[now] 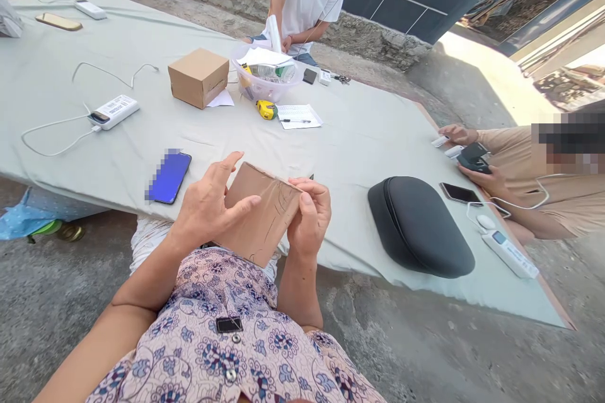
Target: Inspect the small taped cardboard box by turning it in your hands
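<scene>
A brown, flat cardboard piece [259, 214] with dark scribbled lines is tilted in front of my body, close to the table's near edge. My right hand [309, 217] pinches its right corner between thumb and fingers. At its left side my left hand [212, 201] is open, with thumb and fingers spread; the thumb lies across the cardboard's face, and I cannot tell whether it touches. Just left of that hand, a phone [171, 177] with a blue screen rests on the table. A small dark tip [311, 177] shows behind my right hand.
The cloth-covered table [340, 132] bears a cardboard box [198, 79], a filled plastic basket [265, 85], a yellow tape measure [267, 109], paper with a pen [300, 117], a cabled power bank [113, 112] and a black case [420, 227]. Two people sit at the far and right sides.
</scene>
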Motion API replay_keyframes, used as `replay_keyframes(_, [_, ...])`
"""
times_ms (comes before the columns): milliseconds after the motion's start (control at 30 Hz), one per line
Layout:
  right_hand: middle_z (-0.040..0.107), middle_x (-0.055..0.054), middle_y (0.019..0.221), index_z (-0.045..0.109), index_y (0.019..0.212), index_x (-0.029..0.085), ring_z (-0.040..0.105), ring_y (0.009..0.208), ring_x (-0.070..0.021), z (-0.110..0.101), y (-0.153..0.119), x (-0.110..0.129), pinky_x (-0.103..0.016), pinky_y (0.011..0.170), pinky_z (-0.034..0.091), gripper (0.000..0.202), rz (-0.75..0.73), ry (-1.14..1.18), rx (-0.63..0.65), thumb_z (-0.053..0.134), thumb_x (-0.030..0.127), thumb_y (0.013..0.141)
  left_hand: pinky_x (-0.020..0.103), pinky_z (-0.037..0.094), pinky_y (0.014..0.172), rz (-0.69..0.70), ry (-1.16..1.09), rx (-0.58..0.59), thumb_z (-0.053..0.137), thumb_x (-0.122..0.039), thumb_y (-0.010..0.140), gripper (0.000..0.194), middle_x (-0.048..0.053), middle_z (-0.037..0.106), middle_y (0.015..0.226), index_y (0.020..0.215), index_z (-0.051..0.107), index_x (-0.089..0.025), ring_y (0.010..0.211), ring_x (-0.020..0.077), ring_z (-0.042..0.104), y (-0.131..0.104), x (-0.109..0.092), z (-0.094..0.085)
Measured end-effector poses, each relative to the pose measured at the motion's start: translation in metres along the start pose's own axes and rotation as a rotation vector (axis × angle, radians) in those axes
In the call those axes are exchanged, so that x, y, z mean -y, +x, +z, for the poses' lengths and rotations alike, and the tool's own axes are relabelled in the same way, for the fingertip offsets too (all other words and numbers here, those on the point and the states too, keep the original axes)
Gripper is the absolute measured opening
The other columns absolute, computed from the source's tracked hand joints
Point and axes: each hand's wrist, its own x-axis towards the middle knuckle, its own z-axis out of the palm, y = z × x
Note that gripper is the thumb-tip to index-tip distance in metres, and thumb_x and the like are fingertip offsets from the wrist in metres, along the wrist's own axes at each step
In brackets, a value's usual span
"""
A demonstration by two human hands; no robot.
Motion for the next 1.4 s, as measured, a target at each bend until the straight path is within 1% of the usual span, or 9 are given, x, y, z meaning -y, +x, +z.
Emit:
replay_keyframes(100, [0.067,-0.003,0.101,0.067,0.096,0.027,0.065,0.105,-0.0215,0.007,-0.013,0.002,-0.043,0.102,0.051,0.011,-0.067,-0.009,0.096,0.059,0.032,0.093,0.029,0.048,0.064,-0.025,0.23,-0.018,0.065,-0.077,0.081,0.082,0.011,0.07,0.125,0.142,0.051,-0.024,0.091,0.0235,0.071,-0.005,-0.01,-0.006])
replay_keyframes(200, [0.068,-0.002,0.101,0.068,0.1,0.028,0.065,0.105,-0.0205,0.011,-0.022,0.003,-0.043,0.102,0.051,0.012,-0.138,0.003,0.167,0.057,0.027,0.095,0.028,0.042,0.06,-0.073,0.342,-0.05,0.061,-0.087,0.074,0.077,0.009,0.073,0.109,0.114,0.064,-0.022,0.086,0.0244,0.069,-0.006,-0.014,-0.005])
replay_keyframes(333, [0.068,-0.002,0.104,0.067,0.103,0.029,0.065,0.106,-0.02,0.012,-0.023,0.003,-0.043,0.102,0.053,0.014,-0.196,0.009,0.254,0.057,0.024,0.095,0.027,0.035,0.056,-0.094,0.352,-0.11,0.057,-0.086,0.078,0.067,0.006,0.069,0.096,0.092,0.061,-0.021,0.075,0.0197,0.064,-0.004,-0.013,-0.002])
replay_keyframes(567, [0.07,-0.004,0.105,0.067,0.1,0.027,0.067,0.109,-0.0224,0.005,-0.013,0.002,-0.046,0.103,0.053,0.013,-0.122,-0.053,0.197,0.055,0.031,0.096,0.031,0.051,0.078,0.021,-0.006,-0.102,0.046,-0.049,0.1,0.032,0.005,0.069,0.106,0.099,0.064,-0.023,0.095,0.0196,0.065,0.001,0.001,0.001])
replay_keyframes(700, [0.07,-0.004,0.104,0.068,0.099,0.027,0.067,0.107,-0.0217,0.002,-0.007,0.002,-0.045,0.103,0.054,0.015,-0.13,-0.135,0.128,0.055,0.033,0.097,0.033,0.051,0.098,0.071,-0.25,-0.087,0.038,-0.036,0.102,0.031,0.005,0.072,0.111,0.104,0.066,-0.022,0.108,0.0199,0.065,0.008,0.013,0.006])
replay_keyframes(833, [0.071,-0.004,0.11,0.068,0.107,0.028,0.067,0.113,-0.0213,0.003,-0.005,0.001,-0.043,0.106,0.053,0.019,-0.093,-0.186,0.123,0.053,0.037,0.099,0.034,0.051,0.102,0.046,-0.371,-0.109,0.036,-0.037,0.102,0.034,0.006,0.072,0.113,0.107,0.066,-0.021,0.111,0.0205,0.065,0.014,0.022,0.013])
replay_keyframes(1067, [0.043,-0.005,0.164,0.044,0.151,0.035,0.039,0.154,-0.0278,0.002,-0.012,0.001,-0.052,0.124,0.041,0.062,0.055,-0.308,0.37,0.064,0.047,0.093,0.035,0.049,0.098,-0.093,-0.423,-0.283,0.039,-0.036,0.102,0.029,0.006,0.071,0.11,0.104,0.065,-0.021,0.108,0.0211,0.065,0.022,0.037,0.022])
replay_keyframes(1267, [0.044,-0.007,0.165,0.044,0.155,0.031,0.04,0.154,-0.0288,-0.004,-0.014,0.001,-0.049,0.125,0.04,0.069,0.103,-0.338,0.586,0.063,0.056,0.093,0.033,0.048,0.1,-0.102,-0.541,-0.54,0.046,-0.033,0.1,0.019,0.006,0.07,0.111,0.1,0.061,-0.021,0.108,0.0196,0.064,0.028,0.057,0.027])
replay_keyframes(1400, [0.048,-0.009,0.162,0.05,0.151,0.029,0.042,0.153,-0.0294,-0.007,-0.013,-0.007,-0.046,0.123,0.043,0.069,0.097,-0.308,0.58,0.064,0.061,0.092,0.032,0.051,0.094,-0.111,-0.632,-0.544,0.046,-0.044,0.102,0.026,0.005,0.068,0.105,0.103,0.06,-0.022,0.101,0.0192,0.065,0.028,0.064,0.031])
